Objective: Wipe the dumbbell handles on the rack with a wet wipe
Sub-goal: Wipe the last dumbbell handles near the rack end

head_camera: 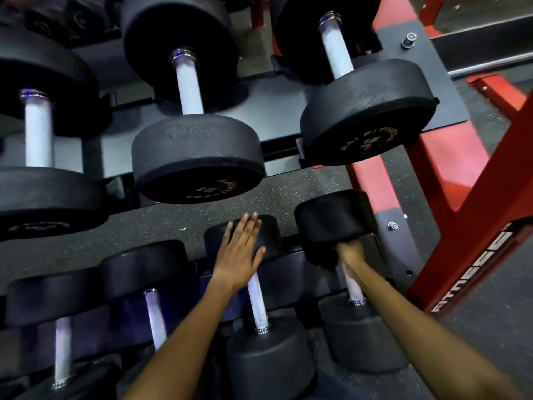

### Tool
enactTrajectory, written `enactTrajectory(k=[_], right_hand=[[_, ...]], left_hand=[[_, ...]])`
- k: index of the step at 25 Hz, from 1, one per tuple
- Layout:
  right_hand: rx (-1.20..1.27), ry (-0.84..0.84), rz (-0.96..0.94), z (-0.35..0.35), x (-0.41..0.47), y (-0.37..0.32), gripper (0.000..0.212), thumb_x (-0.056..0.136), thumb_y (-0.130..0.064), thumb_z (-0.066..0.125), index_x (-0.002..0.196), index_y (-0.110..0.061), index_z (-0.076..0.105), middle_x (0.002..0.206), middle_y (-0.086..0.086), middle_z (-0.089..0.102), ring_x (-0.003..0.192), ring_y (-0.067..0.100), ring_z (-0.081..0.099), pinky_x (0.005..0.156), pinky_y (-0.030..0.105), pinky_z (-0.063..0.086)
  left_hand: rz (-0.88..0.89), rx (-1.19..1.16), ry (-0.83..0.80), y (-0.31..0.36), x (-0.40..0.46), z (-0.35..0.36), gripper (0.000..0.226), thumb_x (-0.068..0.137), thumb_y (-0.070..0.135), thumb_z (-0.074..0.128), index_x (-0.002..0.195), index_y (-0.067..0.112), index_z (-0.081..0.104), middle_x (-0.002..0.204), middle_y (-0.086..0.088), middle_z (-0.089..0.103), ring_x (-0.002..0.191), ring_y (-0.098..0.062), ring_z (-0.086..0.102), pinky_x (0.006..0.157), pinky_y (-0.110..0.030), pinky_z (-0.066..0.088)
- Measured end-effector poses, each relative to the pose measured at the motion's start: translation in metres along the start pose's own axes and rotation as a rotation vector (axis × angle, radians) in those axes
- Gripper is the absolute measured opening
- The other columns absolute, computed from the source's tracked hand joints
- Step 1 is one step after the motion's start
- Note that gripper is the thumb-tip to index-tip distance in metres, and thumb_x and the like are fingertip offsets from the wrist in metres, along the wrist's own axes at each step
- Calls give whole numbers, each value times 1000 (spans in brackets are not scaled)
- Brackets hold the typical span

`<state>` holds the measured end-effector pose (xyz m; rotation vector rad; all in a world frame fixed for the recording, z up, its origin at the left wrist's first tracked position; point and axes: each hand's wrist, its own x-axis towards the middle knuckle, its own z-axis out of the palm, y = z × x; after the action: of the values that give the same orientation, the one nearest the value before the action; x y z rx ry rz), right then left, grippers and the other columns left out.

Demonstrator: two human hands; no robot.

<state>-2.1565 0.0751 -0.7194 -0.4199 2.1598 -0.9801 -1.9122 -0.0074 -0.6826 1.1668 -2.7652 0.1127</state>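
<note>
Gripping handle under right hand

Right of my right hand, red frame reads "FITNESS". Dumbbell end up above shows "FITNESS" faintly; rest unreadable.

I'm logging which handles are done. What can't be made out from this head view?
- Wet wipe: none plainly seen; the right hand curls round the rightmost lower-row handle and would cover it.
- Far end of the next handle: hidden under the left hand, resting flat on that dumbbell's head.
- Head markings: blurred, unreadable.
- Leftmost dumbbells: cut off by the frame edge.
- Handle wetness or cleanliness: cannot tell.
</note>
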Motion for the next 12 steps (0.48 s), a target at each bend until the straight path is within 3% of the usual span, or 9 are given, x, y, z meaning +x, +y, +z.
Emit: enactTrajectory(k=[2, 4, 6, 8, 12], right_hand=[[5, 195, -18, 22, -22, 4, 47, 75, 2, 64, 119, 7, 51, 123, 22, 54, 117, 29, 51, 95, 35, 43], [-84, 205, 10, 35, -25, 10, 73, 65, -7, 71, 129, 10, 43, 133, 27, 46, 126, 38, 45, 104, 43, 38], [-114, 143, 74, 19, 0, 3, 55, 75, -16, 66, 123, 7, 52, 127, 26, 54, 121, 39, 51, 97, 43, 42], [-122, 66, 66, 10, 7, -1, 41, 85, -13, 59, 121, 6, 56, 127, 23, 56, 121, 37, 51, 95, 40, 40], [-159, 253, 46, 38, -24, 5, 73, 69, -6, 68, 134, 6, 37, 139, 22, 41, 130, 34, 40, 105, 42, 37]], left_hand=[[167, 13, -7, -11, 6, 0, 57, 92, 38, 35, 138, 10, 52, 150, -4, 43, 142, -20, 27, 117, -42, 6], [264, 19, -8, -14, 8, 0, 53, 92, 36, 35, 136, 14, 55, 147, -1, 47, 141, -21, 34, 116, -44, 8], [282, -6, 17, -14, 6, 1, 51, 92, 35, 36, 134, 15, 58, 144, -1, 51, 140, -21, 37, 115, -47, 12], [285, -42, 58, -15, 5, 3, 50, 91, 34, 37, 132, 14, 60, 143, -2, 53, 140, -21, 33, 114, -48, 17], [291, -111, 102, -18, 5, 2, 49, 92, 34, 39, 131, 14, 61, 142, -1, 54, 140, -20, 33, 116, -45, 18]])
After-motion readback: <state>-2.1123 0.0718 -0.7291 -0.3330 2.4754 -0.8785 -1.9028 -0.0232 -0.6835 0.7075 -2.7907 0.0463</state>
